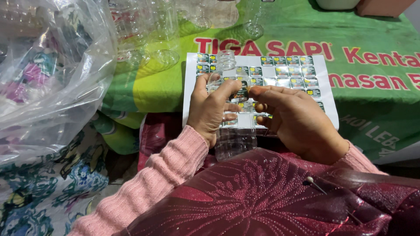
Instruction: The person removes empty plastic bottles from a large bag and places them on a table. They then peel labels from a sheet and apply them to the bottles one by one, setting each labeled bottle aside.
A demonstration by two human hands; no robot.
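The left hand [210, 109] has its grip wrapped round one clear bottle [234, 131]. The right hand [297, 120] pinches one dark sticker [240, 92] against it. One sticker sheet [288, 72] lies on the surface [372, 30], near perhaps four empty bottles [162, 39] at its far-left edge.

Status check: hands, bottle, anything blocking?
Left hand gripping clear plastic bottle, no cap. Right hand pressing dark sticker onto it. Sticker sheet beneath; nothing blocking.
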